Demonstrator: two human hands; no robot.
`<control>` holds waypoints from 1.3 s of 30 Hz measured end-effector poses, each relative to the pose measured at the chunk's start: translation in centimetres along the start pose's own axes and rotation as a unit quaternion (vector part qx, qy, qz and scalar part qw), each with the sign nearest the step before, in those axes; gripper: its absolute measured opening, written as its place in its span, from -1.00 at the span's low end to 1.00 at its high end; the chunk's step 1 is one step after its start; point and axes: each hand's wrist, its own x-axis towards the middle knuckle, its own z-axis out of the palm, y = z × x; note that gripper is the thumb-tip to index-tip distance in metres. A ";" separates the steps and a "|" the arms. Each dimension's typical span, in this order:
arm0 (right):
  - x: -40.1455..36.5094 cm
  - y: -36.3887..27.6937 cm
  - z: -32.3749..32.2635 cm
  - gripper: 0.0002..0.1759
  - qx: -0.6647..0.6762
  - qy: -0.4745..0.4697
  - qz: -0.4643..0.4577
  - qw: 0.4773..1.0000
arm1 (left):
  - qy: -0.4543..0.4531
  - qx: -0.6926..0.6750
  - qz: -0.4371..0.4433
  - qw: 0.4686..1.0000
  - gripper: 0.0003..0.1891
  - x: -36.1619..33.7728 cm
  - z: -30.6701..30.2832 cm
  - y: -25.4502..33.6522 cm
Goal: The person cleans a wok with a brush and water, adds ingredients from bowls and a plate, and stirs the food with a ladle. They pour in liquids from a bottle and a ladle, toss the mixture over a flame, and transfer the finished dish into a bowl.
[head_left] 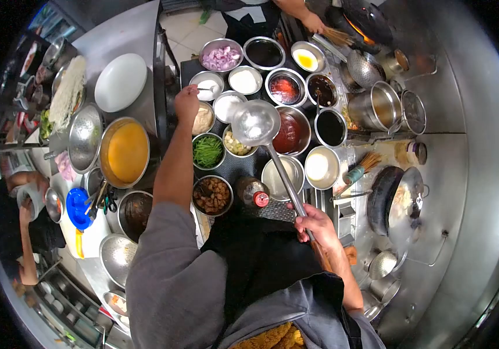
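My right hand (317, 224) is wrapped round the handle of a long steel ladle (256, 122). The ladle's bowl hangs over the seasoning bowls. At the far left of these bowls, my left hand (187, 103) is closed on a small spoon (205, 89) whose end reaches into a bowl of white powder (208, 83). Near that hand are a bowl of pale paste (203, 118) and another bowl of white powder (229, 107). Below the ladle's bowl are chopped pale vegetables (236, 144); a bowl of red sauce (289, 132) sits to its right.
Chopped green onion (207, 152), brown fried pieces (213, 196) and a red-capped bottle (255, 192) stand closer to me. To the left are a pot of orange liquid (125, 152) and a white plate (120, 83). A wok (397, 200) sits right. Another person's hand (314, 23) works at the top.
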 end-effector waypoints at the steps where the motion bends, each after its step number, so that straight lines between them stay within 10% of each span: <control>1: 0.0 0.0 0.0 -0.50 -0.001 -0.001 0.000 1.000 | 0.002 -0.074 -0.078 0.994 -0.81 0.1 0.0 0.3; 15: 0.4 -0.3 -0.1 -0.54 0.012 -0.005 -0.016 1.000 | 0.053 -0.284 -0.280 0.916 -0.83 -0.5 -3.3 -0.2; 24: 2.3 -0.9 0.5 -0.54 -0.026 -0.024 -0.001 0.999 | 0.026 -0.236 -0.169 0.957 -0.76 -6.7 -11.6 11.2; 27: 2.7 -0.9 0.9 -0.53 -0.041 -0.043 0.005 0.998 | 0.091 0.026 -0.074 0.993 -0.75 -8.2 -12.0 8.6; 39: 0.4 0.5 -0.6 -0.53 -0.025 -0.029 -0.007 0.999 | 0.052 -0.010 -0.062 0.997 -0.75 -3.9 -5.2 4.9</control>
